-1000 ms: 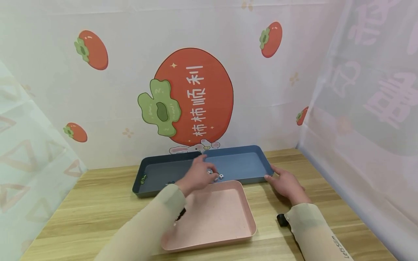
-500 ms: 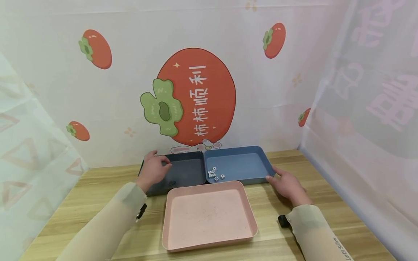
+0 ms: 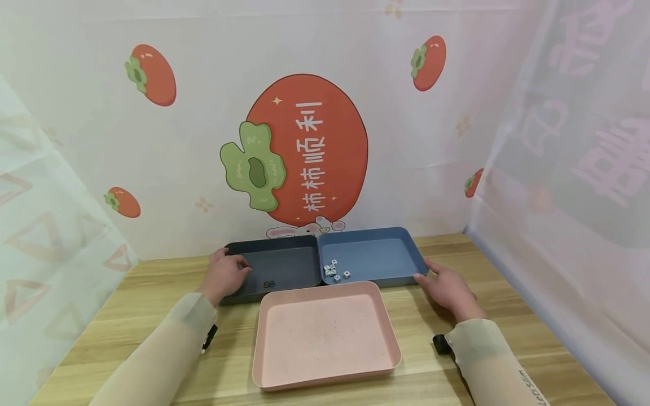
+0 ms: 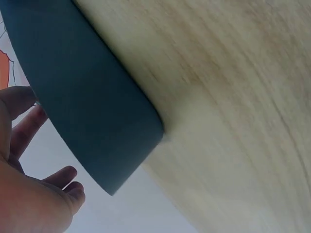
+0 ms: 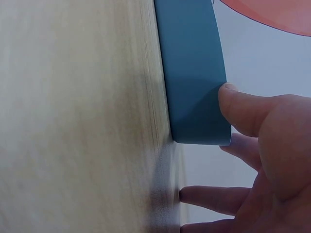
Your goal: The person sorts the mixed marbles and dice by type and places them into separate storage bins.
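My left hand [image 3: 224, 276] reaches over the left end of the dark grey tray [image 3: 297, 265]. In the left wrist view the thumb and index finger of this hand [image 4: 29, 194] go behind the tray's rim, so their tips are hidden, and I cannot tell whether they hold anything. Two small dark round pieces [image 3: 269, 284] lie near that tray's front wall. My right hand [image 3: 447, 286] grips the front right corner of the blue tray [image 3: 376, 254], with its thumb [image 5: 238, 104] at the rim. Several white dice [image 3: 331, 270] lie in the blue tray's left end.
A pink tray [image 3: 327, 332] stands in front of the other two, close to their front walls. All three sit on a wood-grain table [image 3: 127, 321]. A printed white cloth [image 3: 193, 129] hangs behind, with more cloth at both sides.
My left hand has moved from over the dice in the blue tray to the left end of the dark tray, then lower and slightly left. My right hand stays at the blue tray's corner.
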`<state>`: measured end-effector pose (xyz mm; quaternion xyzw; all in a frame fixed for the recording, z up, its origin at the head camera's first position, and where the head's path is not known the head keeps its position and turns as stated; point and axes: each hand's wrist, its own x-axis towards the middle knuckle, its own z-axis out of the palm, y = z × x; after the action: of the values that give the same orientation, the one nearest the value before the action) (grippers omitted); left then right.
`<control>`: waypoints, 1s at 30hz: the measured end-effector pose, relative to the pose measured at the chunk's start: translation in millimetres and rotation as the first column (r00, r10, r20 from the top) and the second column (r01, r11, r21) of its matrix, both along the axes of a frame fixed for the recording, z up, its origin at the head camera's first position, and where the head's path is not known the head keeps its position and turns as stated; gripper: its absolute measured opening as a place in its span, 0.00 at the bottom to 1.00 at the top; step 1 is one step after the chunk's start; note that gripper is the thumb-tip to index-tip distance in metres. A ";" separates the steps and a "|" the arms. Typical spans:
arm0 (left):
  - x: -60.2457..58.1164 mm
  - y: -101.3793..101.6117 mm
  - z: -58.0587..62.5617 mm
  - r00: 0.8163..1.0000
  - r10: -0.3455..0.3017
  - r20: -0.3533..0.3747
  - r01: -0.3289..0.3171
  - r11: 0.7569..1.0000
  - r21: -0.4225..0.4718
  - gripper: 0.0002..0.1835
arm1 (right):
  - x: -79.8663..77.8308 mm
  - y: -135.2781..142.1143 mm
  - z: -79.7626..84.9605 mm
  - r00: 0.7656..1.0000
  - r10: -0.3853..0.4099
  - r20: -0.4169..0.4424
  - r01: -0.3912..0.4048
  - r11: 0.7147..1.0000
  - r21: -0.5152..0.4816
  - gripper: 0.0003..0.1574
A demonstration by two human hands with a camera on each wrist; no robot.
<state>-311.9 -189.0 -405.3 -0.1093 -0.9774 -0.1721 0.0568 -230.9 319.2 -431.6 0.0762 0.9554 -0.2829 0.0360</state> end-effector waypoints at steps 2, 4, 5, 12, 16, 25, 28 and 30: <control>-1.1 -2.7 -0.9 1.000 0.010 -0.027 -0.010 1.000 -0.003 0.15 | -0.4 0.2 0.0 1.000 0.003 -0.007 -0.003 1.000 0.001 0.49; -1.9 -5.2 -1.1 0.998 0.022 -0.058 -0.022 1.000 -0.002 0.19 | -0.4 -0.3 0.3 1.000 0.005 -0.012 -0.005 1.000 0.000 0.49; -2.3 -6.5 -1.0 0.997 0.031 -0.070 -0.031 1.000 0.002 0.21 | -0.5 -0.6 0.3 1.000 0.006 -0.013 -0.006 1.000 0.001 0.49; 4.2 -9.1 4.9 0.997 0.057 -0.043 -0.054 0.997 0.063 0.28 | -2.2 -0.8 -1.1 1.000 -0.004 0.002 0.004 1.000 0.013 0.50; 16.9 -8.4 6.3 0.998 0.042 -0.042 -0.038 0.996 0.084 0.29 | -2.1 -0.3 -2.2 1.000 0.014 -0.015 -0.014 1.000 -0.005 0.50; 52.4 0.2 8.3 0.996 0.088 0.006 -0.087 0.994 -0.064 0.38 | -7.3 1.1 0.0 0.998 0.066 -0.017 -0.067 0.994 -0.082 0.50; 65.5 5.6 9.9 0.993 0.112 0.036 -0.107 0.986 -0.129 0.43 | -6.9 2.2 8.7 0.997 0.079 -0.005 -0.079 0.989 -0.122 0.56; 74.1 10.4 10.8 0.991 0.121 0.055 -0.111 0.981 -0.157 0.45 | -5.5 0.8 18.7 0.997 0.072 -0.013 -0.073 0.992 -0.105 0.60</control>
<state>-237.8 -178.6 -394.6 -0.0508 -0.9937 -0.0959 0.0264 -236.3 320.0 -412.9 0.0379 0.9415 -0.3318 0.0459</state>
